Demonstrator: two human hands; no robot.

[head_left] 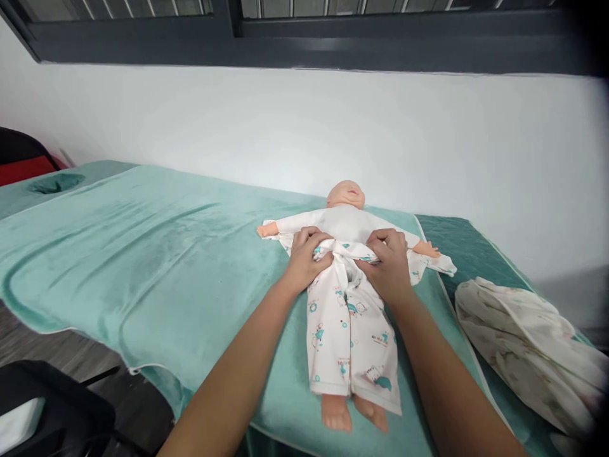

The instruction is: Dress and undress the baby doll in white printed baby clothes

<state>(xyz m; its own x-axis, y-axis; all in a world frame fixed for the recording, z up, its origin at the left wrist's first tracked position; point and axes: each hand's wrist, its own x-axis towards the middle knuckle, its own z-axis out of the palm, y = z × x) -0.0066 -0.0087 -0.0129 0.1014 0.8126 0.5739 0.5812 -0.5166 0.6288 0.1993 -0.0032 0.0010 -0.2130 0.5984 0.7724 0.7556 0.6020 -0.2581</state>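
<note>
Baby doll (352,219) is on its back on the light green cover (200,254), right of centre in my view, head (346,193) at the far side near the white wall (295,127), bare feet (336,414) at the near side, both arms out sideways. Plain white top on its chest, and a white printed outfit (352,330) with green figures over both legs. The outfit's upper edge is bunched in a thick fold across the waist, with a twisted bit in the middle; one printed sleeve lies flat by the doll's right-side hand (427,249). I have the left hand (308,259) on the left end of that fold, thumb and fingers curled in, pinching the cloth. I have the right hand (386,261) on the right end, fingers bent and thumb pointing inward, also pinching the cloth. The two hands are apart, bunched fold between them. Right of the cover I see a darker green cloth (447,238) and on it a loose bundle of pale patterned fabric (528,349), well apart from the hands. Near left: black chair (52,403) with a white object (21,422) on it, too cropped for me to identify. Far left: something black and red (26,158), cut off by the frame. Dark window frame (304,47) runs along the top of the wall, grey floor (128,387) shows at near left
</note>
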